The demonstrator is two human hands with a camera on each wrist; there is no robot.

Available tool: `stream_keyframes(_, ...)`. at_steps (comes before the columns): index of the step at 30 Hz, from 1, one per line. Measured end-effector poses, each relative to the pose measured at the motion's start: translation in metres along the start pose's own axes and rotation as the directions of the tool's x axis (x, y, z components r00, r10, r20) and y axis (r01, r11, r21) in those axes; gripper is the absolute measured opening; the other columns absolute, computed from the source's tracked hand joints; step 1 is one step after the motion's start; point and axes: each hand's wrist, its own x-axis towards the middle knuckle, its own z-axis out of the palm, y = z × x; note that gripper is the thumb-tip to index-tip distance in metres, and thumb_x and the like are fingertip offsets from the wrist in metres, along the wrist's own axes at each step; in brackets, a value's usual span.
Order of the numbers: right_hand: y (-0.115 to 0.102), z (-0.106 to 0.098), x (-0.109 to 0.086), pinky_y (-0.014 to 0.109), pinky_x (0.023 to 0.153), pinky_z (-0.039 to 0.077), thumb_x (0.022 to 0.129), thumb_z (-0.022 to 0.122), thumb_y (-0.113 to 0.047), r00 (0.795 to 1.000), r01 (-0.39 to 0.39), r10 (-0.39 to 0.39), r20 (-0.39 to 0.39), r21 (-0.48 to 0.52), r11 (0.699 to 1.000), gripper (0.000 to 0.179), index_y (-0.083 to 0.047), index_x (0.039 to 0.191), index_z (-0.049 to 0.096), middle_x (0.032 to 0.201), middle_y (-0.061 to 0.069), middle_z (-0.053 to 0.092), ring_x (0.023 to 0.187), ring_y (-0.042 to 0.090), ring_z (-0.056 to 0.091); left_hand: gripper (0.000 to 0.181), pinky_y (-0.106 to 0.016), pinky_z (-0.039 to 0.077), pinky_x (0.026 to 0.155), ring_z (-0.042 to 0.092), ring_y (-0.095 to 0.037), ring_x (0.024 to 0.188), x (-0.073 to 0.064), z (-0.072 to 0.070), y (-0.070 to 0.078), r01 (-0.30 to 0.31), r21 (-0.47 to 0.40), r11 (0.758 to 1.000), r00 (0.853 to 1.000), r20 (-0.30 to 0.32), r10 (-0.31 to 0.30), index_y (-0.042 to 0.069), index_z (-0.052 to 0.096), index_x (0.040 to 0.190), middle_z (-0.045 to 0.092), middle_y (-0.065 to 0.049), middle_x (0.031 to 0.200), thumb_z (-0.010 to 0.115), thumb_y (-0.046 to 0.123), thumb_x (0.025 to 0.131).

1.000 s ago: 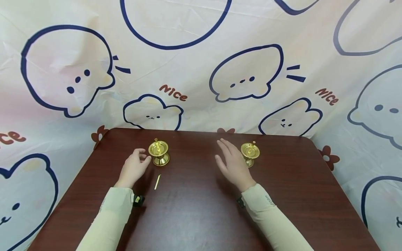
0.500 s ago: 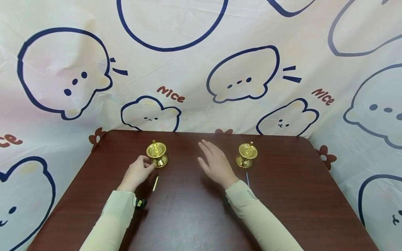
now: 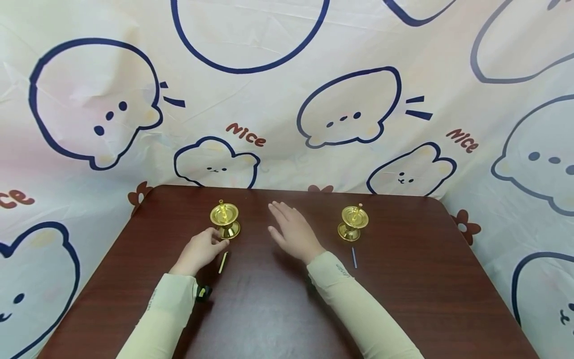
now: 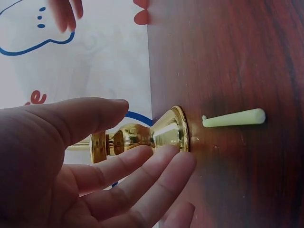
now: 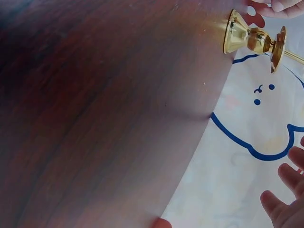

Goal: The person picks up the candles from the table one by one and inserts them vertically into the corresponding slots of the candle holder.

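Observation:
A gold-coloured candle holder (image 3: 228, 231) with a shallow dish and a thin central post stands upright at the table's back left. My left hand (image 3: 197, 253) is at its near side, fingers loosely bent; in the left wrist view, thumb and fingers of the left hand (image 4: 114, 199) spread either side of the holder (image 4: 164, 135) without visibly gripping it. A small pale yellow candle (image 4: 235, 118) with a stubby wick lies just in front of that holder. My right hand (image 3: 293, 234) hovers to the right with fingers extended, holding nothing.
A matching gold candle holder (image 3: 350, 232) stands at the back right, a thin blue stick (image 3: 354, 258) lying in front of it. Both rest on a dark brown table (image 3: 269, 309). A patterned cloth (image 3: 282, 114) hangs along the table's back and sides.
My right hand has moved left, away from the right holder, uncovering the blue stick. My left hand has shifted slightly right, to the front of the left holder. Both holders stay in place.

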Motion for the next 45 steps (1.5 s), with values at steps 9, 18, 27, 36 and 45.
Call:
stream_keyframes(9,-0.008,0.007,0.014,0.044,0.122,0.025,0.106,0.049,-0.038,0.998,0.005,-0.003,0.061,-0.023,1.000,0.060,-0.010,0.157,0.037,0.161,0.008,0.038,0.150,0.026,0.032,0.028,-0.045,0.053,0.075,0.064,-0.024,0.081,-0.005,0.002,0.001,-0.008,0.048,0.999,1.000,-0.004,0.008,-0.002,0.064,0.106,0.070,-0.011,0.093,0.068,0.024,0.096)
stream_keyframes(18,-0.021,0.013,0.024,0.048,0.124,0.018,0.106,0.047,-0.043,0.991,-0.003,0.008,0.135,-0.038,0.999,0.065,-0.016,0.162,0.027,0.166,0.002,0.028,0.154,0.024,0.023,0.022,-0.040,0.049,0.068,0.058,-0.022,0.074,-0.008,0.006,0.001,0.017,0.097,0.995,1.000,0.023,-0.019,0.003,0.064,0.094,0.066,-0.007,0.086,0.073,0.023,0.092)
stream_keyframes(27,-0.035,0.020,0.032,0.047,0.125,0.009,0.105,0.043,-0.052,0.981,0.015,-0.005,0.192,-0.050,0.999,0.073,-0.018,0.164,0.016,0.169,-0.002,0.015,0.156,0.018,0.011,0.019,-0.041,0.050,0.067,0.058,-0.021,0.071,-0.006,0.012,0.001,0.021,0.132,0.991,0.999,0.040,-0.026,0.005,0.063,0.086,0.064,-0.005,0.080,0.077,0.018,0.088)
stream_keyframes(36,-0.044,0.025,0.037,0.045,0.125,0.011,0.104,0.048,-0.050,0.971,0.048,-0.033,0.238,-0.057,0.997,0.077,-0.014,0.164,0.016,0.170,0.000,0.013,0.156,0.018,0.010,0.021,-0.039,0.048,0.063,0.056,-0.020,0.065,-0.008,0.018,0.001,0.006,0.144,0.990,1.000,0.016,-0.009,0.006,0.058,0.081,0.059,-0.004,0.074,0.077,0.012,0.087)
stream_keyframes(45,-0.049,0.033,0.043,0.045,0.125,0.011,0.106,0.043,-0.051,0.962,0.071,-0.041,0.271,-0.100,0.992,0.074,-0.018,0.164,0.013,0.170,-0.004,0.010,0.156,0.014,0.006,0.022,-0.040,0.049,0.063,0.056,-0.021,0.063,-0.007,0.022,0.000,0.010,0.174,0.985,1.000,-0.019,-0.007,0.005,0.058,0.080,0.059,-0.005,0.073,0.078,0.010,0.087)
